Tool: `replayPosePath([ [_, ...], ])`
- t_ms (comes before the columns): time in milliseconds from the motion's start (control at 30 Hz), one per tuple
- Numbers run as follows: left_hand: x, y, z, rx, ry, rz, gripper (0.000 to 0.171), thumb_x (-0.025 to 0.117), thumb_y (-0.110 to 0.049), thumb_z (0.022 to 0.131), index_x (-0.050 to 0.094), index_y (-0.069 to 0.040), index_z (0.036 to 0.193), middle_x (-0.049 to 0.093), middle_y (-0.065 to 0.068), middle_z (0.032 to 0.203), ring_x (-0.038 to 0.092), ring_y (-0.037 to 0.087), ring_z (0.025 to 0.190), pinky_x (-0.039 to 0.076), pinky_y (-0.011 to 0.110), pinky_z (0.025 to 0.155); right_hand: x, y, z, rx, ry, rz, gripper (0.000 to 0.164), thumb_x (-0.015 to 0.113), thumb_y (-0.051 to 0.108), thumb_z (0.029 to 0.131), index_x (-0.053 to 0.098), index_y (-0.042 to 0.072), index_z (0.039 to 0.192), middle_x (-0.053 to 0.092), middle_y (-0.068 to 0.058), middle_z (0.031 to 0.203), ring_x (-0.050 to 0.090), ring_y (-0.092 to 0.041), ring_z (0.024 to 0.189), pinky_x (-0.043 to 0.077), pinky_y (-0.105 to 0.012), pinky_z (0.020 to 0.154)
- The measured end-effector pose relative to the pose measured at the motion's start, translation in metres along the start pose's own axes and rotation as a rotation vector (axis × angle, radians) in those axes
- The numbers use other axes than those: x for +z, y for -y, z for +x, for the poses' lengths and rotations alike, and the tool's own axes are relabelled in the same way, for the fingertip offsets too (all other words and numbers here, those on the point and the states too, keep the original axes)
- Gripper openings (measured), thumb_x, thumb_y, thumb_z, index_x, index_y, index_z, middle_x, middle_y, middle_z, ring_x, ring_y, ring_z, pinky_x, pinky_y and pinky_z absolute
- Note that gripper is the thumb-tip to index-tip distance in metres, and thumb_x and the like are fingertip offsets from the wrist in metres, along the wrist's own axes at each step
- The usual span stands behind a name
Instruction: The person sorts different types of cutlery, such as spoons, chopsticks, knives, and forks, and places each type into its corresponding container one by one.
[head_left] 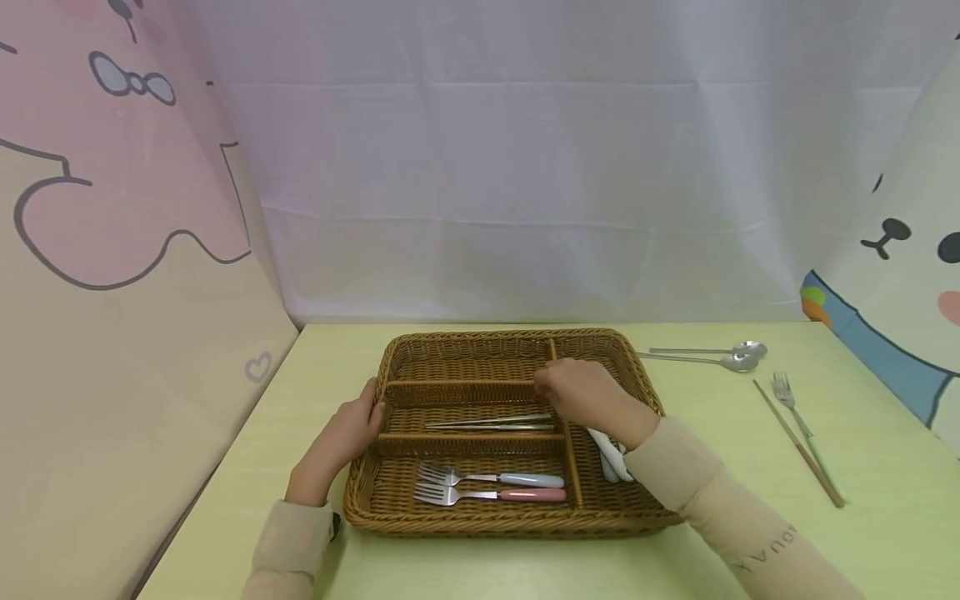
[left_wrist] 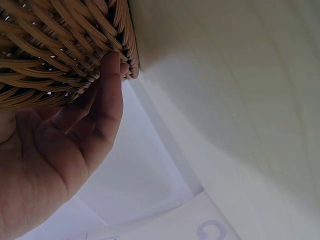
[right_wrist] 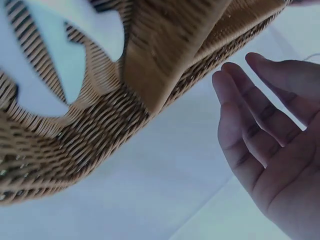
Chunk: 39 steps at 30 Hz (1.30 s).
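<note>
A brown wicker basket (head_left: pixel 480 528) with dividers sits on the table. At its left side my left hand (head_left: pixel 352 427) grips the wall, with fingertips (left_wrist: pixel 111 62) against the outer weave in the left wrist view. My right hand (head_left: pixel 588 396) is over the divider between the middle and right compartments. Loosely bent, its fingers (right_wrist: pixel 232 120) hold nothing in the right wrist view. Slim metallic chopsticks (head_left: pixel 487 427) lie in the middle compartment. Nearer me are a blue-handled fork (head_left: pixel 528 480) and a pink-handled fork (head_left: pixel 528 495). Pale handles (head_left: pixel 611 454) in the right compartment are partly hidden by my right arm.
Right of the basket, two metal spoons (head_left: pixel 738 362) lie toward the back of the table (head_left: pixel 750 533). A green-handled fork (head_left: pixel 813 446) lies beside a brown chopstick (head_left: pixel 798 446). Cloth hangings (head_left: pixel 495 167) enclose the back and sides.
</note>
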<state>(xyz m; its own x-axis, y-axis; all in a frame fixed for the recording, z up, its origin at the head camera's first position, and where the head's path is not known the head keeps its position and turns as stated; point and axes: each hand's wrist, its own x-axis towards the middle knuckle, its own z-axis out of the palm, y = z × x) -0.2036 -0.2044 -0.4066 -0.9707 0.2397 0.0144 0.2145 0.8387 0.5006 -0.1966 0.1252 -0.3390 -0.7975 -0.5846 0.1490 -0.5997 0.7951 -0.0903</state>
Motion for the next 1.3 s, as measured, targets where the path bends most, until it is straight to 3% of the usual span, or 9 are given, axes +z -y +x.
replayPosePath([
  [467,0.000,-0.001,0.000,-0.008,-0.008,0.022,0.054,0.036,-0.015,0.098,0.014,0.013,0.139,0.039,0.001,0.049,0.032,0.010,0.038,0.034,0.029,0.040,-0.014,-0.045,-0.034,0.119,-0.102,0.013,0.011,0.059,0.002,0.081,0.067,0.009,0.085,0.067,-0.007,0.080,0.061,-0.022,0.070,0.053,-0.041,0.057],
  [700,-0.001,-0.002,0.000,-0.022,-0.003,0.026,0.054,0.035,-0.015,0.098,0.013,0.013,0.140,0.040,0.002,0.050,0.033,0.011,0.039,0.036,0.030,0.041,-0.007,-0.069,-0.058,0.214,-0.103,0.057,0.016,0.056,0.001,0.080,0.059,0.012,0.069,0.055,-0.001,0.063,0.045,-0.015,0.054,0.042,-0.035,0.046],
  [933,-0.002,-0.003,-0.001,-0.024,0.000,0.022,0.054,0.035,-0.015,0.098,0.013,0.013,0.140,0.040,0.001,0.049,0.033,0.011,0.038,0.036,0.030,0.041,0.000,-0.092,-0.079,0.297,-0.129,0.105,0.015,0.057,0.000,0.079,0.068,0.004,0.088,0.068,-0.013,0.083,0.059,-0.021,0.063,0.048,-0.039,0.047],
  [1100,-0.002,-0.003,0.000,-0.024,0.002,0.022,0.054,0.035,-0.015,0.098,0.013,0.013,0.140,0.040,0.001,0.050,0.034,0.011,0.039,0.037,0.031,0.043,0.004,-0.108,-0.094,0.333,-0.162,0.080,0.015,0.057,0.000,0.079,0.066,0.001,0.090,0.067,-0.015,0.081,0.060,-0.026,0.065,0.050,-0.042,0.049],
  [1300,-0.002,-0.004,0.000,-0.024,0.007,0.021,0.055,0.035,-0.016,0.099,0.013,0.013,0.140,0.040,0.002,0.050,0.034,0.012,0.040,0.038,0.032,0.045,0.009,-0.129,-0.117,0.391,-0.143,0.067,0.019,0.060,0.001,0.078,0.062,-0.006,0.095,0.066,-0.023,0.084,0.060,-0.033,0.068,0.051,-0.049,0.054],
])
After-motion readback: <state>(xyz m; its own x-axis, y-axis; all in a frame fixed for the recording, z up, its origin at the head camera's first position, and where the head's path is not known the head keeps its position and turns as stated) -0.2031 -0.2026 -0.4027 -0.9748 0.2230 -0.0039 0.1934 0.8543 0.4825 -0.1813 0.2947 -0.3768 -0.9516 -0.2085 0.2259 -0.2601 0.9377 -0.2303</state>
